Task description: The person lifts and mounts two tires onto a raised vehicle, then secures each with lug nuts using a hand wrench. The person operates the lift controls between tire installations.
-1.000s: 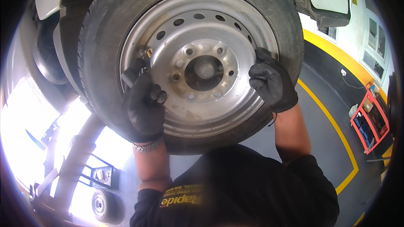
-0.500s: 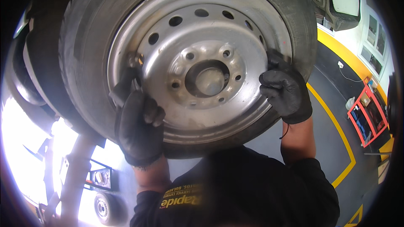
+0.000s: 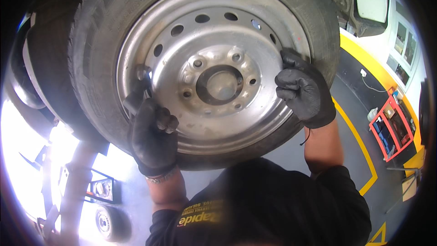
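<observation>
A steel wheel with a black tire fills the upper middle, its face toward me. Round holes ring the disc, and several bolt holes surround the hub opening. My left hand, in a dark glove, grips the wheel at the lower left, two fingers reaching up to the disc's edge and the others curled. On the right, my right hand, gloved too, is closed at the rim, with its upper fingertips hidden against the disc's edge. Inside the hub opening shows a round grey centre.
Vehicle bodywork surrounds the wheel above and at left. A second wheel is on the floor at lower left, near a dark metal frame. A red tool cart stands at right beyond a yellow floor line.
The wheel has turned slightly counterclockwise, its upper holes shifting left. My right hand has moved a little up and left with it; my left hand keeps nearly the same place.
</observation>
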The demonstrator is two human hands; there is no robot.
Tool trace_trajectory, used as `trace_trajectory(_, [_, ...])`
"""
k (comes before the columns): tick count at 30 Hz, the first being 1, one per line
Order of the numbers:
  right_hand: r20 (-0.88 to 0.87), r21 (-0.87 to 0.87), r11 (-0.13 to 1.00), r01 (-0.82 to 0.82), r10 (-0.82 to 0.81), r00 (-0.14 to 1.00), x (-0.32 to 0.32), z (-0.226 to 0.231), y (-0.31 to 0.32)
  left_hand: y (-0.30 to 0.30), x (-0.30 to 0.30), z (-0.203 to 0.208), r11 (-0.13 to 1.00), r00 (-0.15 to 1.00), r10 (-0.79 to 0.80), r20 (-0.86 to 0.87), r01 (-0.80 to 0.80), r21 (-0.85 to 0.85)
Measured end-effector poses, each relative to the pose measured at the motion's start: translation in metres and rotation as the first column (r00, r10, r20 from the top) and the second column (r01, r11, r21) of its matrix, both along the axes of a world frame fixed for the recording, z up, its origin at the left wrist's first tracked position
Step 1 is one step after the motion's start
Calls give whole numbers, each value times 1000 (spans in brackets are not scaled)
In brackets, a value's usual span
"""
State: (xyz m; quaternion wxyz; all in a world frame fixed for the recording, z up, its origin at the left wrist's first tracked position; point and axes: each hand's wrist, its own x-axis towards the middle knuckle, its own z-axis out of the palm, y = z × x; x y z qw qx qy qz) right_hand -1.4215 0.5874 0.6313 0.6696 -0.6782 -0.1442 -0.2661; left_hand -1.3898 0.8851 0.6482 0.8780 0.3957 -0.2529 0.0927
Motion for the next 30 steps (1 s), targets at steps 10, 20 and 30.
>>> trace_trajectory(10, [-96, 589, 768, -251, 375, 922, 0, 19, 17, 3, -12, -17, 993, 997, -24, -72, 15, -119])
trace_trajectory(20, [-113, 508, 789, -346, 459, 881, 4, 20, 10, 0, -32, -35, 990, 975, 11, -224, -42, -134])
trace_trajectory(30, [-87, 494, 769, -406, 509, 857, -2, 20, 9, 3, -29, -36, 986, 985, 15, -173, -44, -163])
